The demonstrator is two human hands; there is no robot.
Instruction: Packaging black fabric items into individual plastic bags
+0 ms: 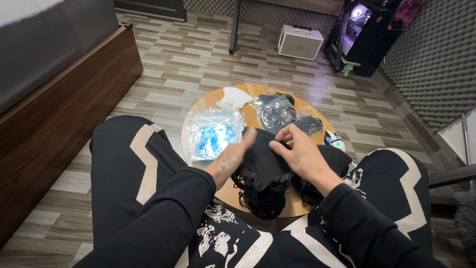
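Note:
My left hand (232,158) and my right hand (296,153) both hold a black cloth face mask (263,161) above a small round wooden table (248,92). The left hand lies flat against the mask's left side with fingers stretched. My right hand pinches the mask's upper right edge. Under the mask lies a heap of black masks with curly ear loops (265,198). A clear plastic bag with blue masks (212,135) lies just left of my left hand.
A white mask (234,98) lies at the table's far edge, next to a clear bag of dark masks (276,113). A bed with a wooden frame (59,99) stands at left. A small white speaker box (299,42) and a lit computer tower (358,25) stand on the floor beyond.

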